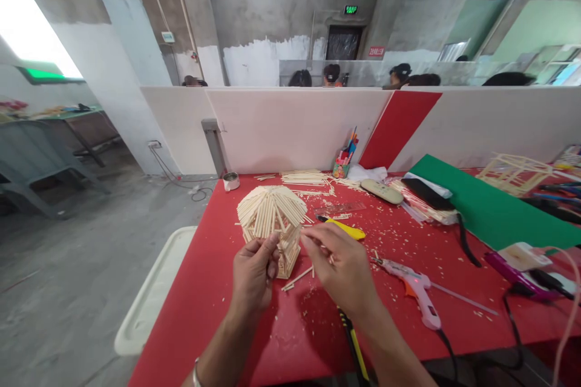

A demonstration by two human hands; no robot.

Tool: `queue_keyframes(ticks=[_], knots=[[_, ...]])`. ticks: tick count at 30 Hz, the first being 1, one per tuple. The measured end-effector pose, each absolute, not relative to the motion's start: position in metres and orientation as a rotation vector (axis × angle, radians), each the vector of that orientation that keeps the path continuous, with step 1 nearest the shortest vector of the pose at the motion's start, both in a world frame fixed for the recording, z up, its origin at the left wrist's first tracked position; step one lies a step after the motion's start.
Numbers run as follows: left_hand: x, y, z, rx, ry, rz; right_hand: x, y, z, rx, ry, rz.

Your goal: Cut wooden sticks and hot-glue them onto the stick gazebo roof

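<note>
A small house model (272,211) made of thin wooden sticks, with a fanned stick roof, stands on the red table (204,308). My left hand (255,269) is in front of the model, thumb and fingers pinched together; what they hold, if anything, is too small to make out. To the right of it, my right hand (338,260) is raised above the table with thumb and index finger drawn together, and nothing can be clearly made out between them. Loose short sticks (297,278) lie just beneath, between the two hands.
A pink glue gun (415,290), a yellow cutter (347,228) and a black-yellow tool (354,347) lie at the right and front. Behind are stick piles (306,178), a pen cup (341,166) and a tin (231,181). A green board (472,211) covers the far right.
</note>
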State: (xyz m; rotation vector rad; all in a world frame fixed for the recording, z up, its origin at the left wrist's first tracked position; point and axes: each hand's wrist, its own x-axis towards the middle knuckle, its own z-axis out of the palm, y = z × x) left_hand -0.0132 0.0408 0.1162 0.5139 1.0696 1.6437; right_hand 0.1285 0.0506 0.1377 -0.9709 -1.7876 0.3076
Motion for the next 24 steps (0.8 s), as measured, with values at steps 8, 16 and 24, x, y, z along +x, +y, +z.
queue_keyframes(ticks=[8,16,24], knots=[[-0.013,0.042,0.116,0.517,1.067,1.675,0.083,0.074,0.146,-1.097,-1.753,0.208],[-0.016,0.037,0.118,0.543,0.977,1.658,0.081,0.073,0.141,-1.071,-1.744,0.218],[-0.02,0.037,0.116,0.561,0.998,1.64,0.081,0.073,0.139,-1.045,-1.753,0.242]])
